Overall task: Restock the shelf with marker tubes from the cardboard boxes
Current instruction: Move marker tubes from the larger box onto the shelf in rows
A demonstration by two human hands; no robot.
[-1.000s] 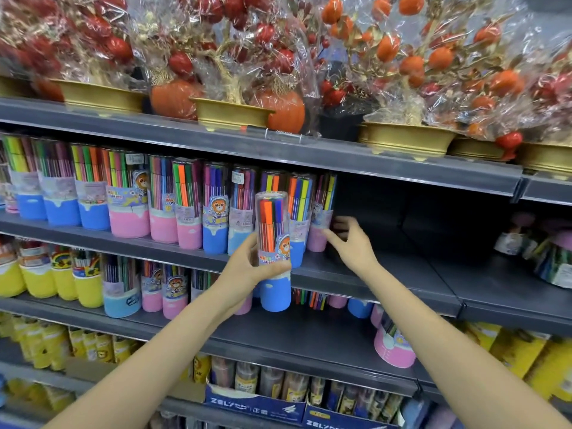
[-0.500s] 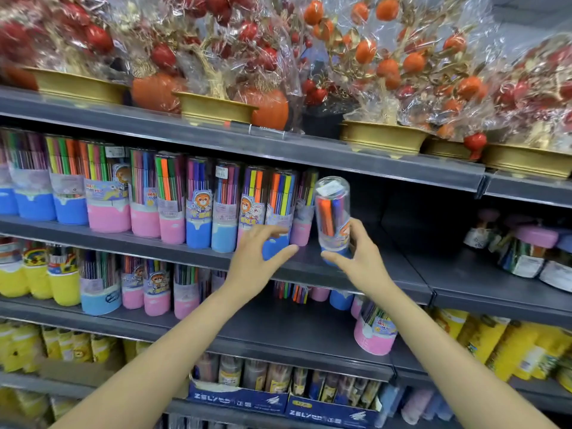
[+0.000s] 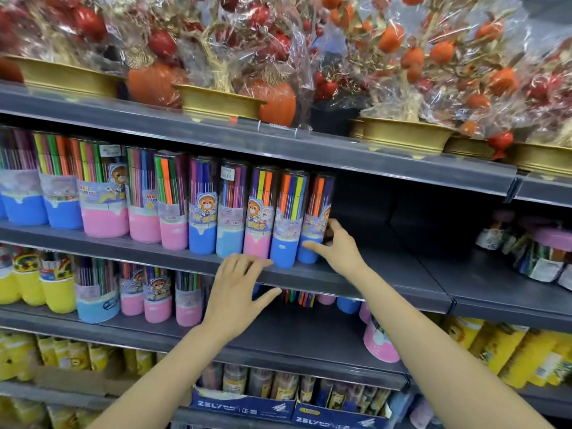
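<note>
Left hand (image 3: 235,292) hovers spread below the shelf (image 3: 387,267) edge, holding nothing. Right hand (image 3: 339,247) cups the end marker tube (image 3: 315,218), last in its row. A nudge could topple the neighbouring tubes sideways.

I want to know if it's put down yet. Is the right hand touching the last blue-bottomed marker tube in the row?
Touching. The head view shows the right hand wrapped round the end blue-based clear marker tube, thumb across its base.
</note>
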